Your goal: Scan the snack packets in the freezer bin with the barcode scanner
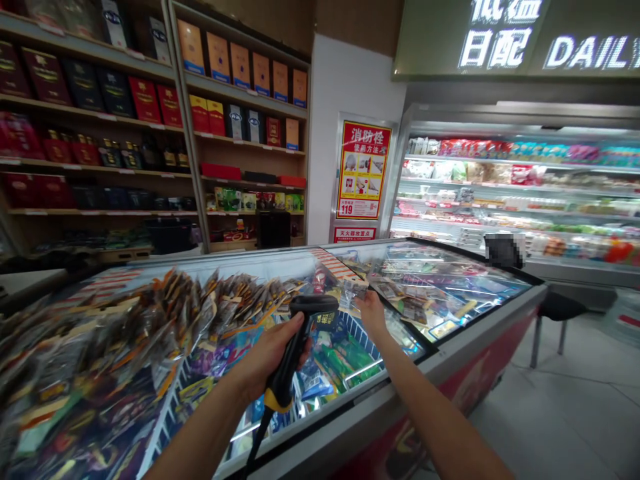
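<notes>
My left hand (270, 357) is wrapped round the handle of a black barcode scanner (300, 340) with a yellow band and a cable running down. The scanner head points toward the far side of an open chest freezer (350, 413). My right hand (371, 308) reaches into the freezer and pinches a clear packet (356, 288) near the edge of the sliding glass lid (440, 287). Below both hands lie several coloured frozen packs (345, 357) in wire baskets.
Packaged snacks (125, 347) are heaped on the freezer's left part. Wooden shelves of boxed goods (150, 113) line the back wall. A red fire-safety poster (363, 170) hangs on a white pillar. An open chilled display (515, 193) stands right, with a stool (557, 313) before it.
</notes>
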